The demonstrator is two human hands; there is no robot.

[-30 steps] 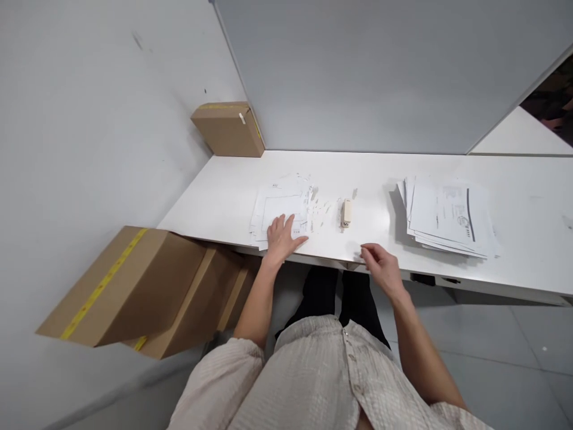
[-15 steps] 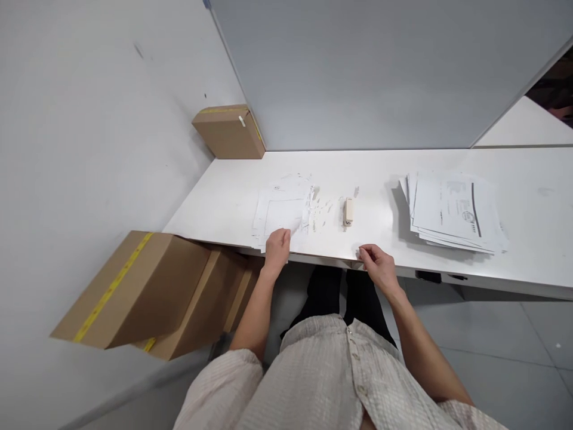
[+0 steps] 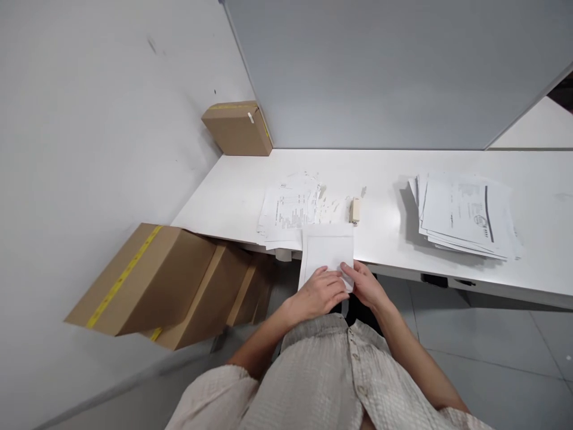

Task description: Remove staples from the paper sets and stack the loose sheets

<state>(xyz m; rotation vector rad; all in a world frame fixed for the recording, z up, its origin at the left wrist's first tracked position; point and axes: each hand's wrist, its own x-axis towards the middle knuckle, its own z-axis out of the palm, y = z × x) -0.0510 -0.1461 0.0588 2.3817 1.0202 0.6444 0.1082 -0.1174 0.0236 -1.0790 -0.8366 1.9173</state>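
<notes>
A white sheet of paper (image 3: 329, 251) with a thin printed frame is held at the table's front edge, its lower part over my lap. My right hand (image 3: 369, 286) is closed on its lower right corner, thumb on top and the other fingers underneath. Across the sheet's lower part lies my left hand (image 3: 317, 292), palm down, fingers stretched towards the right hand. Just beyond the sheet, to the left, is a loose pile of printed papers (image 3: 290, 209). A small beige block-like object (image 3: 355, 211) stands beyond the right hand.
A thicker stack of printed papers (image 3: 465, 215) lies on the white table (image 3: 380, 167) at the right. One cardboard box (image 3: 239, 128) stands in the far left corner. More cardboard boxes (image 3: 147, 280) with yellow tape are stacked below left. A grey panel (image 3: 380, 71) borders the table's back.
The framed sheet has come off the left pile towards my body, uncovering a printed page. My left hand moved right onto the sheet's lower part; my right hand moved down and took its corner.
</notes>
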